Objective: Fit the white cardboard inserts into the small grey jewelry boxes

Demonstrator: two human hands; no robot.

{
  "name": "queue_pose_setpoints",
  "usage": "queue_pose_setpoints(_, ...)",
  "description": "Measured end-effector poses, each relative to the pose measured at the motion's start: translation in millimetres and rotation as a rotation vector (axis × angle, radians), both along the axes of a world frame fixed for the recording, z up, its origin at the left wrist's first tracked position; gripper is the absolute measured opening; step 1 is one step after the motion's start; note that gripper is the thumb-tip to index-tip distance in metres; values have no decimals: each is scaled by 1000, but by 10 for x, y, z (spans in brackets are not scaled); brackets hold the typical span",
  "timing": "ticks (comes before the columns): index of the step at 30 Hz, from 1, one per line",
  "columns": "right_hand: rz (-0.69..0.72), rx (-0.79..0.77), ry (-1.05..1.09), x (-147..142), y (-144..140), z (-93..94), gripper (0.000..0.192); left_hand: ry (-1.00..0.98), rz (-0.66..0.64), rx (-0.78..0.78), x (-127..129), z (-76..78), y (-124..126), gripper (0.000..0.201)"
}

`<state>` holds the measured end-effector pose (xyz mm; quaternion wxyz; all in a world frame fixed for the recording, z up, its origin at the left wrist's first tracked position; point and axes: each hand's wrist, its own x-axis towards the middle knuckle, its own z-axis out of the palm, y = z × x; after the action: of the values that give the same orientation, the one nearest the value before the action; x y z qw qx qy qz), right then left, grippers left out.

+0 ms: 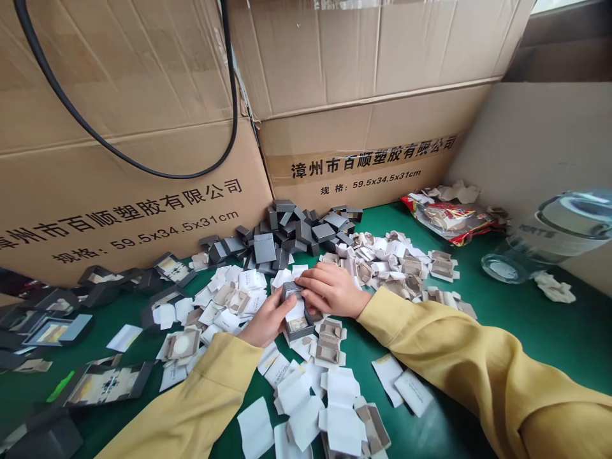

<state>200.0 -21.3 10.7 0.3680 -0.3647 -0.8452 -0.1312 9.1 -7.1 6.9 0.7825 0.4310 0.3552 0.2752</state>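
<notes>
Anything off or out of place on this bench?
A clear jar lies on its side at the right edge of the green table, beside a crumpled snack wrapper. Both hands hold a small grey box.

Bright, even daylight fills the scene with only soft shadows. The wide lens bends the cardboard boxes [143, 127] at the edges. The glass jar [549, 236] at right is smeared and blurred.

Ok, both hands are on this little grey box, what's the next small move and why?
Probably press the lid shut: the left hand steadies the small grey box from below, the right hand rests on its raised lid, and a pale insert already sits inside.
</notes>
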Motion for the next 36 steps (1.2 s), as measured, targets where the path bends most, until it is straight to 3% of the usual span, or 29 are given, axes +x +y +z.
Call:
queue_pose_setpoints(2, -135, -26, -151, 83, 23, 163, 29, 10, 44, -43, 8, 23, -2, 48)
queue_pose_setpoints(5, -537, -159, -233, 256, 58, 410, 38, -42, 60, -89, 12, 71, 0, 42)
queue_pose_setpoints(7, -763, -298, -288, 381, 80, 510, 38, -80, 46, -97, 10, 88, 4, 38)
queue_pose_setpoints(9, -879, -498, -368, 490, 101, 546, 29, -115, 29, -100, 6, 85, 12, 37)
queue_pose_setpoints(12, -857, -655, -424, 579, 120, 554, 14, -158, 9, -106, -8, 55, 29, 34)
queue_pose_setpoints(16, -752, -532, -243, 539, 113, 626, 13, -173, -14, -110, -43, 19, 62, 35)
queue_pose_setpoints(19, -487, -432, 47, 424, 107, 655, 18, -238, -57, -85, -72, -3, 94, 39)
queue_pose_setpoints(23, -140, -588, 345, 238, 115, 492, 24, -391, -65, -43, -104, -65, 139, 39)
queue_pose_setpoints(26, -76, -632, 396, 133, 112, 281, 25, -404, 22, -59, -113, -109, 148, 34)
queue_pose_setpoints(30, -9, -544, 483, 59, 83, 51, 28, -323, 95, -78, -100, -104, 120, 31)
queue_pose_setpoints(36, -13, -481, 563, 70, 65, -100, 29, -341, 194, -106, -77, -64, 115, 26)
